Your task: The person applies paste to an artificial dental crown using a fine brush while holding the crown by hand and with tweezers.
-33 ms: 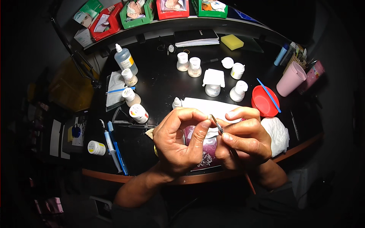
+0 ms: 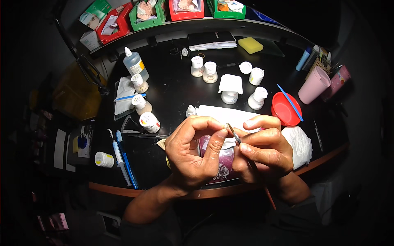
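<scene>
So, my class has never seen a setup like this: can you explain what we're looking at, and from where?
There is no robot here, just a person's two bare hands. The view comes from a wide fisheye camera worn on the person's head, looking down, so straight edges bend near the rim. The left hand pinches a tiny pale thing, too small to identify; the right hand holds a thin brush, its tip right by it. On the black table are bottles, a red bowl with a blue stick across it, a pink cup and a yellow sponge.
</scene>
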Tool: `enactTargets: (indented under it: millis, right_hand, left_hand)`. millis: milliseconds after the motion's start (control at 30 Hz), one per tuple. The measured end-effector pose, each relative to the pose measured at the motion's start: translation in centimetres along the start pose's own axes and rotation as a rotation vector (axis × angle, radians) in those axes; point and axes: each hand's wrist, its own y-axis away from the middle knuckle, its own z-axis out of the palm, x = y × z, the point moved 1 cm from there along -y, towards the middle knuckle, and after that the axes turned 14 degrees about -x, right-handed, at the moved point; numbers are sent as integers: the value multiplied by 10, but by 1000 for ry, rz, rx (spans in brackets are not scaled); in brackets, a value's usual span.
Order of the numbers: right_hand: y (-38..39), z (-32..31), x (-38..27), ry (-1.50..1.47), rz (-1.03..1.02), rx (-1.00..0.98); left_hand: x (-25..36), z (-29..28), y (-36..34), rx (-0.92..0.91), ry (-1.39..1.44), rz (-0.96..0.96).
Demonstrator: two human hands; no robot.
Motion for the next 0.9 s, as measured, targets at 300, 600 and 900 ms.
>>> enactTargets:
  millis: [300,600,900]
  right_hand:
    - [0,1,-2,3,5,11]
    - [-1,1,-2,-15,11,22]
    - [-1,-1,-4,-28,32,3]
  left_hand:
    - [-1,-1,0,-2,-8,17]
    - [1,-2,-2,-16,-53,35]
    - [0,-1,-1,-24,-31,32]
